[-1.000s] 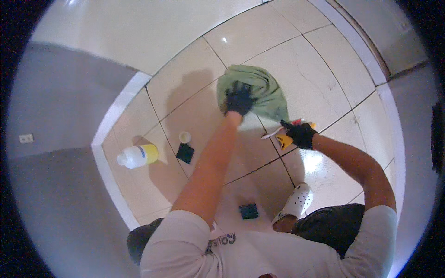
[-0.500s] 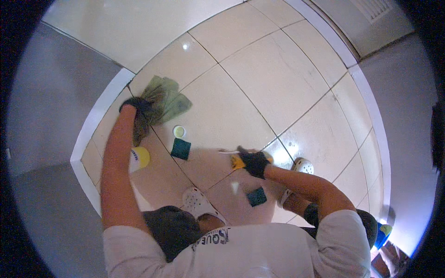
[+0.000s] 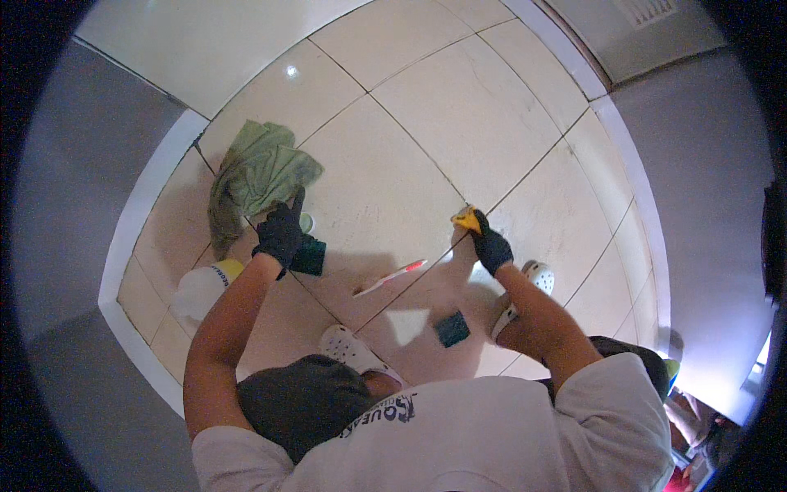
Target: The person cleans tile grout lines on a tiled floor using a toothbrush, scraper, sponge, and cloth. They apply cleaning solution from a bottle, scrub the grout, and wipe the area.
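Note:
My left hand (image 3: 281, 235), in a black glove, is low over the floor at the near edge of a crumpled green cloth (image 3: 266, 168). Its index finger is stretched out, and it seems to hold nothing. Beside that hand are a small round white tub (image 3: 307, 223) and a dark green scouring pad (image 3: 308, 257). My right hand (image 3: 492, 246), also gloved in black, grips a small yellow-orange piece (image 3: 468, 220) against the tiles near a grout line; its exact kind is unclear. Between the hands lies a slim white brush with a red end (image 3: 393, 277).
A white bottle with a yellow end (image 3: 205, 289) lies by my left forearm. Another green scouring pad (image 3: 452, 329) is on the floor between my white clogs (image 3: 351, 348). Grey walls with a white skirting (image 3: 141, 197) border the tiled floor (image 3: 426, 123) on both sides.
My left hand has come off the green cloth and moved nearer. My right hand has moved forward and right with the yellow-orange piece; the brush now lies apart from it.

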`<state>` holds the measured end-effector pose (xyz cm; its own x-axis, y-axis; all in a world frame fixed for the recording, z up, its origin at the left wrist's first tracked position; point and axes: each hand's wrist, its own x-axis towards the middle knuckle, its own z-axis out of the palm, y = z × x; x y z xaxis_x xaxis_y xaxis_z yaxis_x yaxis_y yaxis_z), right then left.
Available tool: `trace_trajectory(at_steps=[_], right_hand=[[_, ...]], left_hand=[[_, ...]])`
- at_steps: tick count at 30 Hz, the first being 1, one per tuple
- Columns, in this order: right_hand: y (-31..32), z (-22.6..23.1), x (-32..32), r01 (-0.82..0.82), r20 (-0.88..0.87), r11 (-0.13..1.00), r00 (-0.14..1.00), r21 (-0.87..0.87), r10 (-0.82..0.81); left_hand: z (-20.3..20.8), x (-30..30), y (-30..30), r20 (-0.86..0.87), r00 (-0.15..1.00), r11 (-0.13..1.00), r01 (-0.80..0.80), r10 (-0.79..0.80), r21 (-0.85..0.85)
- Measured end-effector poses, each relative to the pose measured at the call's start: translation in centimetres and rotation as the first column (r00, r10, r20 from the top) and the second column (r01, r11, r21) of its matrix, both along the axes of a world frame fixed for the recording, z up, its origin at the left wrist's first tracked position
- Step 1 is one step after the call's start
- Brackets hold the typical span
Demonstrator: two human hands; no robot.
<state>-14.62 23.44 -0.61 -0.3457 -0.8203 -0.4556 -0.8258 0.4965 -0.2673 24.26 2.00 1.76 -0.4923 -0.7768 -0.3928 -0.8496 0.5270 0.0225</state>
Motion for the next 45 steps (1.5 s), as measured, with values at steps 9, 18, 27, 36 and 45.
trace_trajectory(at_steps=[9,18,27,36,45], right_hand=[[-11.6,-1.1,1.8,-0.101,0.142,0.991,0.983,-0.082,0.112],[-4.8,0.0,1.1,-0.073,0.133,0.997,0.989,0.014,0.071],[-12.8,-1.3,4.5,-0.202,0.171,0.975,0.961,-0.091,0.215],[8.4,-1.8,9.1,-0.768,0.256,0.470,0.395,-0.435,0.882],[2.8,0.9,-6.9,-0.369,-0.496,0.927,0.793,0.069,0.353]], left_hand=[[-3.8,1.1,-0.2,-0.197,0.980,1.000,0.003,-0.006,-0.015],[-1.8,0.9,-3.2,-0.296,0.951,0.996,-0.071,0.087,0.063],[-5.8,7.4,-8.0,-0.380,0.920,0.987,-0.139,0.096,-0.086],[-4.0,3.5,-5.5,-0.306,0.952,0.975,-0.049,-0.020,-0.217],[-1.4,2.3,-3.8,-0.323,0.946,0.986,-0.036,-0.019,-0.164]])
